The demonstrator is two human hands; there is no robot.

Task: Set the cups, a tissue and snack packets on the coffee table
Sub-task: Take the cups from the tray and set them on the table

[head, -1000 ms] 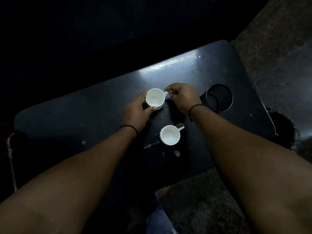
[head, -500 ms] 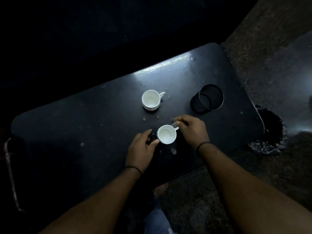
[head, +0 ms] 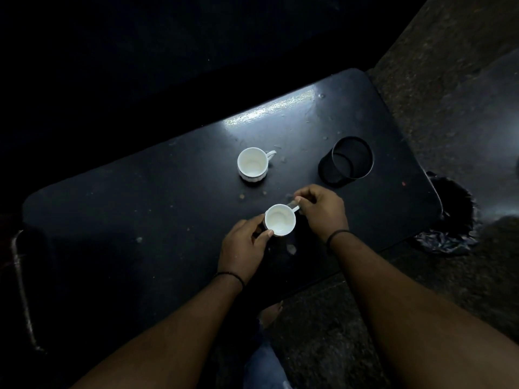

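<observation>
Two empty white cups stand upright on the dark coffee table [head: 140, 209]. The far cup [head: 252, 164] sits alone near the middle, its handle pointing right. The near cup [head: 280, 220] is held between both hands. My left hand [head: 243, 248] grips its left side with thumb and fingers. My right hand [head: 321, 210] pinches its handle on the right. No tissue or snack packets are visible.
A black mesh cylinder holder [head: 348, 161] stands on the table to the right. A crumpled dark bag [head: 449, 220] lies on the floor beyond the table's right edge. A metal bar [head: 21, 284] runs along the left end. Crumbs dot the tabletop.
Both hands left the far cup and came back to the near cup. They now hold it by its side and handle. The camera view shifted slightly.
</observation>
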